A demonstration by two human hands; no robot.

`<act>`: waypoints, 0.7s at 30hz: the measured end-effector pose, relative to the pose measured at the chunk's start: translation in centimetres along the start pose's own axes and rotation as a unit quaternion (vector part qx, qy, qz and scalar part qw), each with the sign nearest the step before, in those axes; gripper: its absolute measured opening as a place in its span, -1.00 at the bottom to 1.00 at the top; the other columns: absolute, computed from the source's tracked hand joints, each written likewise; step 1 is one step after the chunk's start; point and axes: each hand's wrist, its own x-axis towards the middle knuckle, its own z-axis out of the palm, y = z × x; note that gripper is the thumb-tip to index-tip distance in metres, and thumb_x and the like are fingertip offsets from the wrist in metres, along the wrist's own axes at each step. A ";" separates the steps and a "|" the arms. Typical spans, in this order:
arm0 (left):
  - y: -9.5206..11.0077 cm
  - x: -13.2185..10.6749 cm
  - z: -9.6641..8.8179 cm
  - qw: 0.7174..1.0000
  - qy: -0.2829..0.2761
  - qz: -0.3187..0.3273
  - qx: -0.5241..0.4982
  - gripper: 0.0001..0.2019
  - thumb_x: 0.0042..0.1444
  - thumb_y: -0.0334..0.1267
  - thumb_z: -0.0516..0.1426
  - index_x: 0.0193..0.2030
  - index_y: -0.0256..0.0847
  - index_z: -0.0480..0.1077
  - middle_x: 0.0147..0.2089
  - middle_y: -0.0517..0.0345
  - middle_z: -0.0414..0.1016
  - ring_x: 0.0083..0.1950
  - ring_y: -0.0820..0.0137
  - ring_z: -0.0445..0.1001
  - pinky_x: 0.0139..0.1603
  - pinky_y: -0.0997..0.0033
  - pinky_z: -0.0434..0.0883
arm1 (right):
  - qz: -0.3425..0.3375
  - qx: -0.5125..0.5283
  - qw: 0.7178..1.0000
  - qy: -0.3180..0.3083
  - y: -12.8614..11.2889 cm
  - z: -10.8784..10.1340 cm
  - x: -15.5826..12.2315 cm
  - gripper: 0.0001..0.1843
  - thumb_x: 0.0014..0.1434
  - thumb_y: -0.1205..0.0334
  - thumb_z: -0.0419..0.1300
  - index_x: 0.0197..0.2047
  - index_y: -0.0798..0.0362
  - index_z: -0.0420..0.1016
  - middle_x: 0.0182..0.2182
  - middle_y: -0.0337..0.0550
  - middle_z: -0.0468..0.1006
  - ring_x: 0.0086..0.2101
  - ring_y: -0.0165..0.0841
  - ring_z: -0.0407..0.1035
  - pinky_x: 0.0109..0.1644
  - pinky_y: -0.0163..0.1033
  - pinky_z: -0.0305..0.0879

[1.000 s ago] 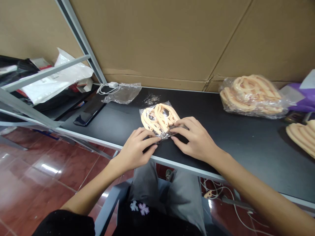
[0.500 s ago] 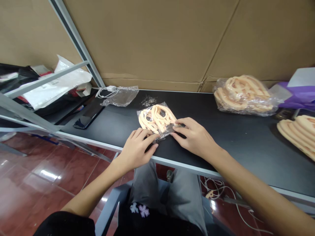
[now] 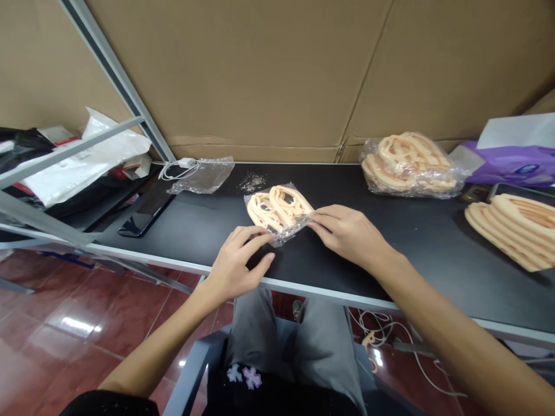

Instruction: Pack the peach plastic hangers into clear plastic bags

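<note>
Bagged pieces (image 3: pixel 281 209) are showing pale peach; tabletop (image 3: pixel 416 254) is showing plain black; packet (image 3: pixel 507 164) is showing purple; black top (image 3: pixel 277 396) is bearing pale-blue and lilac motifs (image 3: pixel 252 378); floor (image 3: pixel 108 312) is showing red.

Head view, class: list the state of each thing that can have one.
Small plastic bag: filled, lying flat
Left hand: thumb parted from fingers
Right hand: pinching that bag's edge
Large plastic bag: filled
Cream-coloured stack: unbagged
Smartphone: dark, lying flat
White cable: looped
Third plastic bag: wrinkled
</note>
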 end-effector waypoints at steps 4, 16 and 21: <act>-0.4 -0.1 -0.5 0.998 0.040 -0.031 -0.047 -0.69 0.32 -0.33 0.18 0.18 -0.21 0.45 0.15 -0.10 0.48 0.19 0.22 0.50 0.23 0.18 0.47 | 0.062 -0.007 0.997 0.039 1.2 -1.3 0.1 -0.74 0.38 0.23 0.13 -0.15 0.10 0.67 -0.07 0.07 0.68 -0.09 -0.12 0.57 -0.12 -0.04 0.54; -9.1 10.0 0.8 0.993 0.085 -0.061 -0.062 -0.79 0.29 -0.23 0.14 -0.06 -0.25 0.55 -0.09 0.04 0.62 -0.12 0.34 0.55 0.00 0.31 0.49 | 0.110 0.092 0.978 -0.152 -1.7 -0.1 1.0 -0.18 0.14 -0.26 0.32 0.40 -0.17 0.36 0.52 0.00 0.04 0.46 0.20 -0.11 0.41 0.39 0.07; -12.4 11.0 3.9 0.988 0.022 -0.148 -0.043 -0.76 0.28 -0.21 0.10 -0.11 -0.23 0.57 -0.16 0.03 0.65 -0.15 0.29 0.56 -0.02 0.26 0.47 | 0.157 0.052 0.968 -0.187 -3.1 -1.1 1.5 -0.16 0.02 -0.46 0.30 0.21 -0.09 0.50 0.49 0.04 0.10 0.47 0.22 -0.15 0.41 0.45 -0.01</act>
